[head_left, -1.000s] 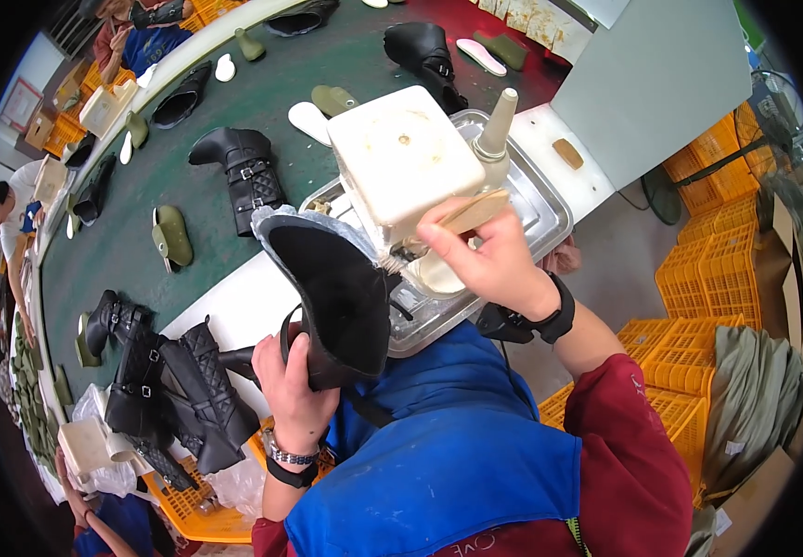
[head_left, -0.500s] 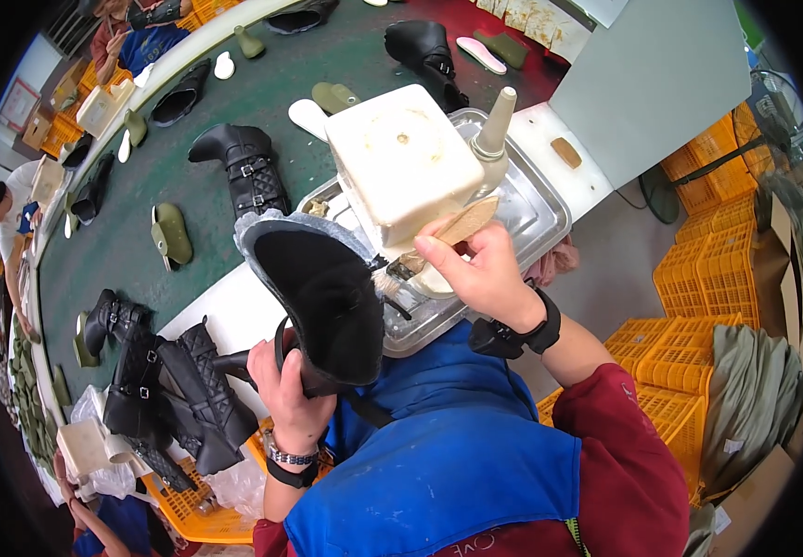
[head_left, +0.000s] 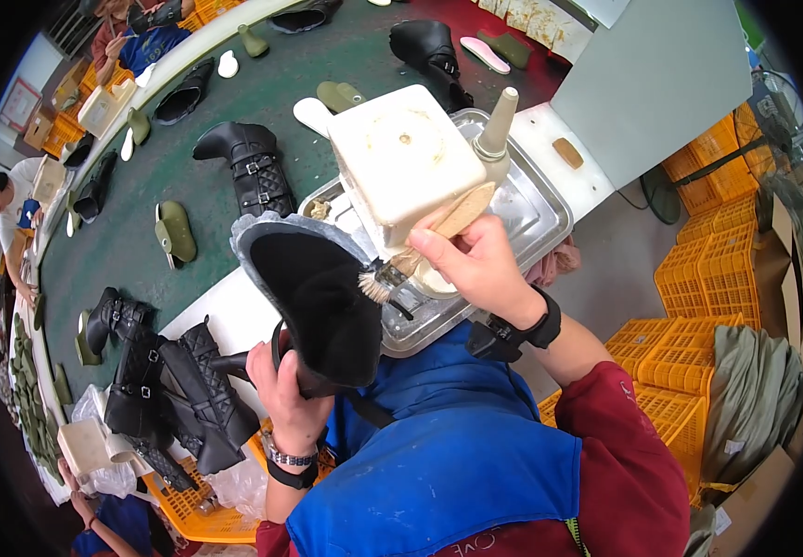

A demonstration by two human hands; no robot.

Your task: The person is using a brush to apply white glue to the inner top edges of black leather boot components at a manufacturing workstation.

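Across the upper left of my remote view lies a long green table (head_left: 346,56), its pale edge running toward the person I watch from afar. Next in size is the metal tray (head_left: 531,204) near the person's body, bearing an upturned white tub (head_left: 406,139) and a capped bottle (head_left: 496,130). Left of the tray is the held black boot (head_left: 313,297), tilted so that its wide dark mouth faces up at me, with a rough grey rim along the far side. The left hand (head_left: 285,390) clasps the boot by its near edge. The right hand (head_left: 480,265) pinches a wooden brush (head_left: 462,213), bristles at the boot's right rim; whether they touch, I cannot tell. A pile of boots (head_left: 202,399) lies farther left; one more boot (head_left: 251,172) rests on the table. Smallest are loose pieces, such as the olive piece (head_left: 175,234), apart from any boot. I judge the brushing to be partway: boot and brush are in hand, yet coated and uncoated stretches cannot be told apart. The other boots await no visible brush.
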